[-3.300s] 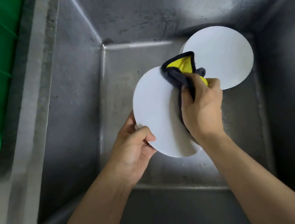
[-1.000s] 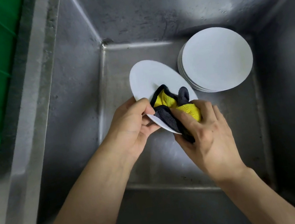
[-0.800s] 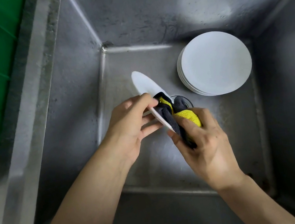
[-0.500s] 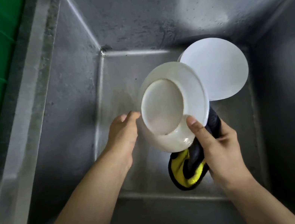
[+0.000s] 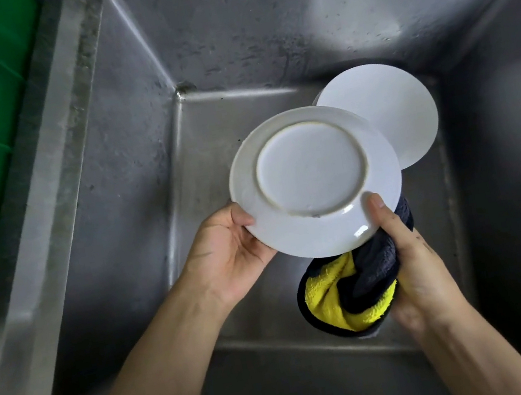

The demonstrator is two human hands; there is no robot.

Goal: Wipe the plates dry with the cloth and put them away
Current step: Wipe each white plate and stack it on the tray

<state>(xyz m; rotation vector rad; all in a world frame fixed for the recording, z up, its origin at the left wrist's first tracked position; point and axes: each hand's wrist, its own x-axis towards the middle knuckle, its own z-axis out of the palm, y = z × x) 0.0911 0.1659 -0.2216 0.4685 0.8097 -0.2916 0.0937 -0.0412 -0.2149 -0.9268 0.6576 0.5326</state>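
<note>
Over the steel sink (image 5: 142, 169) both hands hold a white plate (image 5: 313, 181) underside up: the left hand (image 5: 227, 255) grips its left rim, the right hand (image 5: 409, 261) pinches plate and yellow-and-grey cloth (image 5: 349, 293) together; stacked plates (image 5: 393, 111) lie in the basin's far right corner

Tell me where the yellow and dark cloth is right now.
In the head view the cloth hangs bunched in the right hand, lower right of centre, just below the upturned plate that both hands hold over the sink.
</note>
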